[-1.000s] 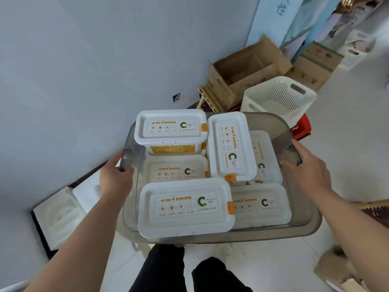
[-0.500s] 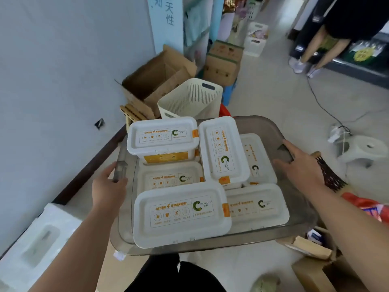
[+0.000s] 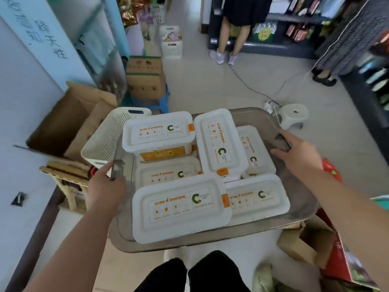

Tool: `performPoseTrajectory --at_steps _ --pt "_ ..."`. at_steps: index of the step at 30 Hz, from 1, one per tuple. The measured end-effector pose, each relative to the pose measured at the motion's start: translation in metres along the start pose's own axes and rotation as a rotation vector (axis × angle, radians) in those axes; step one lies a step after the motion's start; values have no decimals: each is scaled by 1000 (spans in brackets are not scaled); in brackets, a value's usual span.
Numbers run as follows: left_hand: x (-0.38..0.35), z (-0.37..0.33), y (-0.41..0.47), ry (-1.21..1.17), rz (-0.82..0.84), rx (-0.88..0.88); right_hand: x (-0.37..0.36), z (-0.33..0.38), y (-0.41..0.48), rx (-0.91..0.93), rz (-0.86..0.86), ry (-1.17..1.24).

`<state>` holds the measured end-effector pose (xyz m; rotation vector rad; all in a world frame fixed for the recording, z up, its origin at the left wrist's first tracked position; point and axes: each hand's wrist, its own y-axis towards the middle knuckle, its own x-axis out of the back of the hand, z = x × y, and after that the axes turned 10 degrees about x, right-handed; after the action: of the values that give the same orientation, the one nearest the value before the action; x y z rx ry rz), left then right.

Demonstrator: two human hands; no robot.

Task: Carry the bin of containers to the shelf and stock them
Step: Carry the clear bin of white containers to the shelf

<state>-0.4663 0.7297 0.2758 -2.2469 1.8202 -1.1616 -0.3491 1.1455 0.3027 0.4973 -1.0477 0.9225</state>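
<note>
**A:** Where is the bin?

**B:** The bin [image 3: 189, 244] hangs between the two hands, off the floor and above the person's legs. The left hand [image 3: 105, 186] is curled round the handle at its end. The right hand [image 3: 294, 157] clasps the opposite handle, thumb inside the rim and forefinger lying along it.

**A:** How will it handle?

**B:** The bin looks like stiff, smooth plastic, probably not heavy. The containers [image 3: 181, 207] lie loose and overlapping, so I'd expect any tilt to slide them. The two end handles are the right hold, and it should be kept level.

**A:** How many are there?

**B:** One bin, and six white lidded containers in view. Three ride on top and three sit lower between them, and more may hide underneath. All are in the bin, none stocked yet. The dark shelves [image 3: 294, 17] stand well beyond both hands.
</note>
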Motion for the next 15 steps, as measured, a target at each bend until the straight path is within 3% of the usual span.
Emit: performPoseTrajectory --at_steps 8,15 --pt "-86 -89 36 20 67 -21 23 -41 86 -71 -27 48" --pt "-167 -156 68 -12 23 6 35 -72 217 18 -15 16"
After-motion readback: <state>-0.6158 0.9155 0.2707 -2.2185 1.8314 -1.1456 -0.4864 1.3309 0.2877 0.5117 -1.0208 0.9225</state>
